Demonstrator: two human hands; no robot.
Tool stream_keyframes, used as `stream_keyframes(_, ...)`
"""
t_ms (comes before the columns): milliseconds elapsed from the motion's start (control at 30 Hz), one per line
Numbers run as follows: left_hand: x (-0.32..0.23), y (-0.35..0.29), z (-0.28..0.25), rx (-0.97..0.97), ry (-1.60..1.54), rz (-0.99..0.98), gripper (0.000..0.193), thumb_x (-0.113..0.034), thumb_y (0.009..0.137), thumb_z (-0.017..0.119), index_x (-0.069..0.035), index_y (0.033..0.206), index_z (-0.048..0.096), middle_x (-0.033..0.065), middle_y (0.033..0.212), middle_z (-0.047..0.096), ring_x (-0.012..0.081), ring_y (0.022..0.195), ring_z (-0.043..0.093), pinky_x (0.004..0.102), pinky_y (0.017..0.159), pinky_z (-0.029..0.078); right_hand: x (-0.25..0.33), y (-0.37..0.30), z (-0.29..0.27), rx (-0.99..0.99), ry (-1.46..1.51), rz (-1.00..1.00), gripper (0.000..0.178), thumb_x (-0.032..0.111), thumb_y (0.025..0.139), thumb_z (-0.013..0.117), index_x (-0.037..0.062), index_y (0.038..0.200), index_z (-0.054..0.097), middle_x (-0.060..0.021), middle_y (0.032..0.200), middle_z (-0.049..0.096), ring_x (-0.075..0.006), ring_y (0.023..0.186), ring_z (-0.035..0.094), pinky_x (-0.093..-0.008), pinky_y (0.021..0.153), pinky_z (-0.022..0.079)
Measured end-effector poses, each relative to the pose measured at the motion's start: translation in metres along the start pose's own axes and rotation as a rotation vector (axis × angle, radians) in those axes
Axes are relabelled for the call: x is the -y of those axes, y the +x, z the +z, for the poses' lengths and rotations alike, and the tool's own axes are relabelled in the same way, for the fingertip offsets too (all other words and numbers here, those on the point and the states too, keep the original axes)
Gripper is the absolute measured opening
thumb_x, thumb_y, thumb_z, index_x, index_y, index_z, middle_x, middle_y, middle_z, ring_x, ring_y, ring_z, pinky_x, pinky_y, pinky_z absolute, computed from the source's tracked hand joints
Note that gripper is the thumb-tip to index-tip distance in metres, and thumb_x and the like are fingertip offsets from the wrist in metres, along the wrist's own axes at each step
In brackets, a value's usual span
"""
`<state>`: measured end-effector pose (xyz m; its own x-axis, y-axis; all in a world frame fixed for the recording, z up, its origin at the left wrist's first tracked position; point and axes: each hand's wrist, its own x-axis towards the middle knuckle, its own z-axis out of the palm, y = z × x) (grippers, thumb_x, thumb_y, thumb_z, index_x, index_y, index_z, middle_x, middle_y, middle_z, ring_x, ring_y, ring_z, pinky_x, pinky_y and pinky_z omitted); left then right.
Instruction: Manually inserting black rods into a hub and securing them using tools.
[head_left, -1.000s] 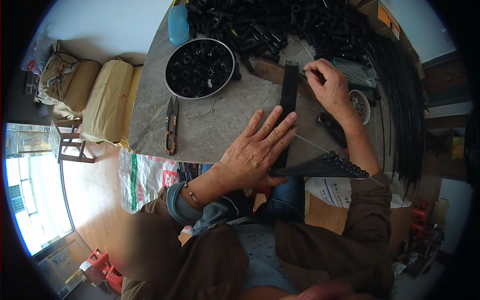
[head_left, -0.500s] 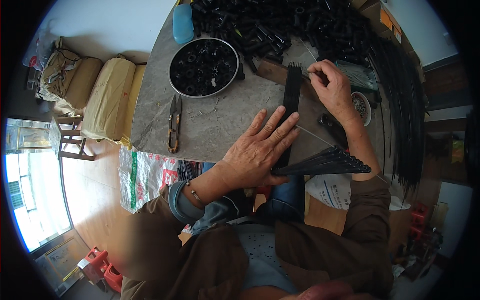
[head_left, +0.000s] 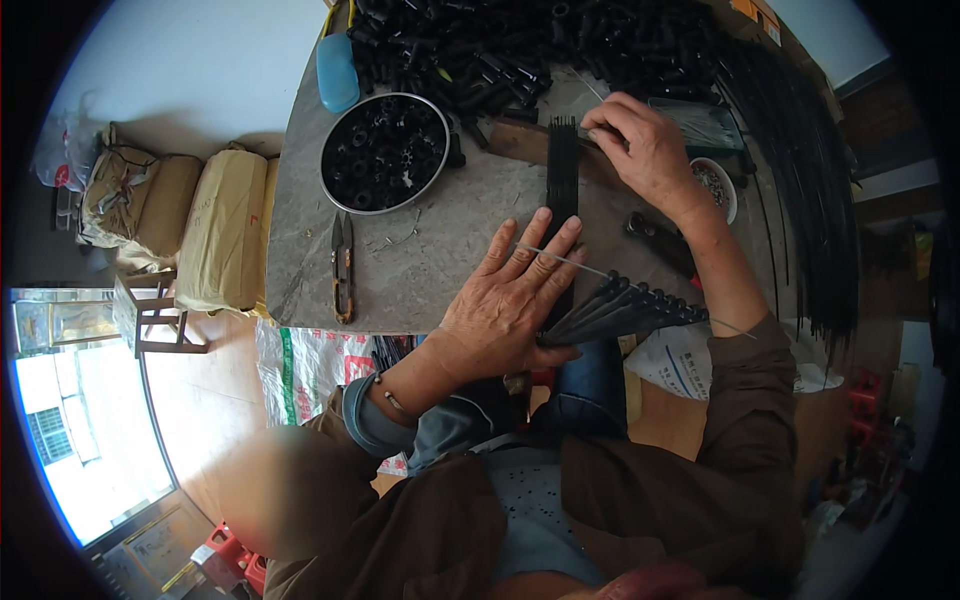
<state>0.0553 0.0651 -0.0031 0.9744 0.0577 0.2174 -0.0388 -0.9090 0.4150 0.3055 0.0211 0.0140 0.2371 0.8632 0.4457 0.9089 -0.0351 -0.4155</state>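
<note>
My left hand lies flat with fingers stretched over a bundle of thin black strips, whose far ends stick out past my fingers. Beside that hand a fan of black strips with rounded ends is threaded on a thin metal rod. The rod's other end crosses over my left fingers. My right hand is pinched just beyond the bundle's far end, over a brown flat bar. A thin pale wire runs near its fingertips; whether they grip it is unclear.
A round metal-rimmed bowl of black parts and snips are on the left of the table. Black tubular pieces are heaped at the back. On the right are a small white cup, a dark-handled tool and long black strips.
The whole view has shifted slightly. The threaded rod has swung so its end now lies across my left fingers. My right hand stays pinched near the bundle's far end.
</note>
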Motion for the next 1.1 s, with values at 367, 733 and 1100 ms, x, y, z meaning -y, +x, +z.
stream_keyframes(367,-0.001,0.0,0.001,0.003,-0.007,-0.003,0.098,-0.052,0.061,0.074,-0.006,0.14,0.038,0.0127,0.153,0.022,0.0349,0.142,0.017,0.05,0.114,0.017,-0.009,0.015,-0.007,0.105,-0.082,-0.102,0.008,0.009,0.083,0.058,0.0054,0.086,0.064,-0.0052,0.084,0.064,-0.0241,0.077,0.062,-0.0345,0.069,0.05)
stream_keyframes(733,-0.002,0.0,0.0,0.035,0.005,0.004,0.098,-0.053,0.064,0.075,-0.001,0.139,0.038,0.0194,0.152,0.019,0.0385,0.142,0.015,0.052,0.115,0.013,-0.019,0.021,-0.006,0.201,0.096,0.007,0.01,0.011,0.084,0.06,0.0026,0.088,0.063,-0.0063,0.082,0.064,-0.0205,0.074,0.061,-0.0324,0.068,0.048)
stream_keyframes(1100,-0.002,-0.001,-0.001,0.033,-0.002,-0.017,0.098,-0.054,0.065,0.074,-0.001,0.139,0.037,0.0185,0.153,0.019,0.0366,0.143,0.013,0.0505,0.116,0.01,-0.012,0.013,-0.01,0.208,0.241,0.052,0.004,0.001,0.082,0.06,0.0008,0.086,0.059,-0.0038,0.078,0.055,-0.0118,0.071,0.053,-0.0262,0.066,0.044)
